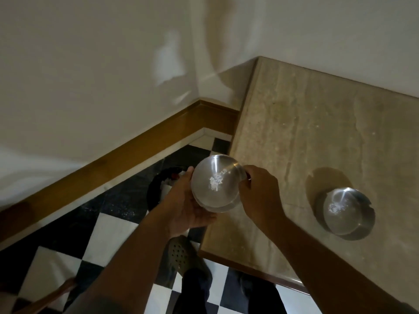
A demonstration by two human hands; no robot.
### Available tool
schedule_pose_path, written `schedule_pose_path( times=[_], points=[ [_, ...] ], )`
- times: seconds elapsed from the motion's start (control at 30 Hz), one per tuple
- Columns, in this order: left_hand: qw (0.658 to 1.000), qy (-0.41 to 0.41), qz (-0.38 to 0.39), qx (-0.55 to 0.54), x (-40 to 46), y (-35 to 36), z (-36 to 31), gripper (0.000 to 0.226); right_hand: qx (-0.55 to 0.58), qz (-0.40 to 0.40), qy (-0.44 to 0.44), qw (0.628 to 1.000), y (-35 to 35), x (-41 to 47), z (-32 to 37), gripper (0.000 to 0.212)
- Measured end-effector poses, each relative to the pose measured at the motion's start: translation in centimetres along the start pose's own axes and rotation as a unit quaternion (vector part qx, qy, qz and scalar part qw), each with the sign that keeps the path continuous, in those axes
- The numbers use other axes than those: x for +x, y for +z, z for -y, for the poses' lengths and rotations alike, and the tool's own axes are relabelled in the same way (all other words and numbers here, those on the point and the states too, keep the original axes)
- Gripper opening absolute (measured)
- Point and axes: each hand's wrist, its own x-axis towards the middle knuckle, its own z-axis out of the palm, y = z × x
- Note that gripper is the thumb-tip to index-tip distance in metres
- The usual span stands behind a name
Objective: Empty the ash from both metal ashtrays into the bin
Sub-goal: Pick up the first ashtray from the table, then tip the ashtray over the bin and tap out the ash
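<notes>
Pale walls meet a wooden skirting board (127, 155) above a black-and-white chequered floor (108, 227), with a stone-topped counter (294, 132) filling the right side. On that counter, well apart from the hands, the second ashtray (347, 214) sits upright with a little pale ash in its bowl. The first ashtray (216, 183) is held off the counter's left edge, still holding its ash. The left hand (188, 205) cups it from below and the side, and the right hand (258, 191) pinches its far rim, so both are closed on it. The dark bin (156, 189) stands on the floor just beyond and below the left hand, partly hidden by it. Judging from this, the tip should go leftward and away, over the left hand's side, since the bin's mouth lies that way
</notes>
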Motion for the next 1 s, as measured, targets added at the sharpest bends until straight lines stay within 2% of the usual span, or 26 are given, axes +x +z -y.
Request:
schedule_pose_path(
  times=[0.1,0.17,0.3,0.37,0.53,0.6,0.67,0.7,0.8,0.83,0.93,1.0],
  points=[
    [0.993,-0.005,0.09,-0.077,-0.6,-3.4,-0.2,0.084,0.046,0.023,-0.02,0.998,2.2,-0.6,3.0,0.013],
    [0.987,0.005,0.133,-0.094,-1.1,-5.7,-0.7,0.086,0.051,0.036,-0.042,0.997,4.1,-0.8,4.4,0.018],
    [0.987,0.027,0.142,-0.073,-1.3,-9.7,-2.5,0.095,0.037,0.075,-0.061,0.995,7.3,-0.7,5.5,0.02],
    [0.989,0.04,0.134,-0.051,-1.1,-11.4,-3.4,0.1,0.032,0.084,-0.065,0.994,8.9,-0.4,5.9,0.02],
    [0.984,0.083,0.154,0.039,0.3,-14.3,-4.9,0.088,0.035,0.112,-0.046,0.992,12.1,0.4,5.1,0.023],
    [0.975,0.09,0.17,0.114,0.9,-14.8,-5.4,0.077,0.031,0.141,-0.038,0.989,12.4,0.8,4.6,0.026],
    [0.962,0.078,0.169,0.201,1.7,-15.0,-5.8,0.083,0.039,0.168,-0.038,0.984,12.4,1.4,4.0,0.032],
    [0.951,0.073,0.16,0.253,2.0,-14.9,-6.1,0.082,0.045,0.182,-0.042,0.981,12.3,1.7,3.6,0.036],
    [0.896,0.086,0.124,0.418,2.5,-13.9,-6.3,0.058,0.007,0.212,-0.092,0.973,11.8,2.5,2.6,0.043],
    [0.871,0.097,0.09,0.473,2.7,-13.6,-6.2,0.063,-0.008,0.217,-0.111,0.97,11.7,2.6,2.3,0.044],
    [0.762,0.156,-0.012,0.629,3.7,-13.6,-5.3,0.117,-0.038,0.233,-0.147,0.961,11.8,2.8,1.9,0.045],
    [0.692,0.196,-0.042,0.693,4.6,-13.9,-4.3,0.134,-0.057,0.245,-0.158,0.955,12.1,2.9,1.6,0.043]
  ],
)
